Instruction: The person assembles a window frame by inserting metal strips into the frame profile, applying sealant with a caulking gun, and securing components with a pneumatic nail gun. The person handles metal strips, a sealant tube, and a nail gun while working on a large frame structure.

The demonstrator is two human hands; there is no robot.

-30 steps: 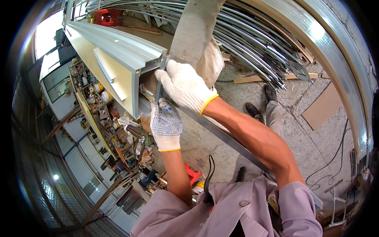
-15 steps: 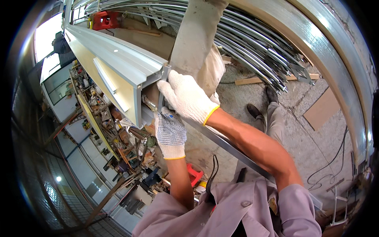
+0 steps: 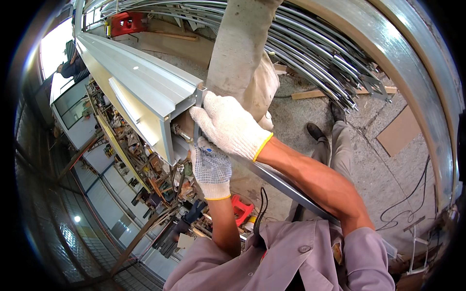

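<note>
A long silver metal profile [image 3: 136, 72] with a hollow, stepped end points toward me from the upper left. My right hand [image 3: 233, 123], in a white knit glove, is closed over a narrow grey metal bar [image 3: 291, 191] at that end. The bar slants down to the right beneath my right forearm. Just below, my left hand [image 3: 212, 167] wears a glove with blue dots. Its fingers are curled at the bar beside the opening, partly hidden. A cream panel [image 3: 100, 85] with a white strip [image 3: 133, 114] lies along the profile's left side.
Long metal rods [image 3: 310, 53] lie in a bundle beyond my hands, near a beige cloth-covered shape [image 3: 238, 43]. Wide metal beams [image 3: 412, 68] curve along the right. A brown board [image 3: 400, 131] rests on the concrete floor. Cluttered tools and scraps [image 3: 145, 165] fill the left.
The view has shifted slightly, and the profile's end sits a little further left and lower. Both hands keep nearly the same hold at the bar.
</note>
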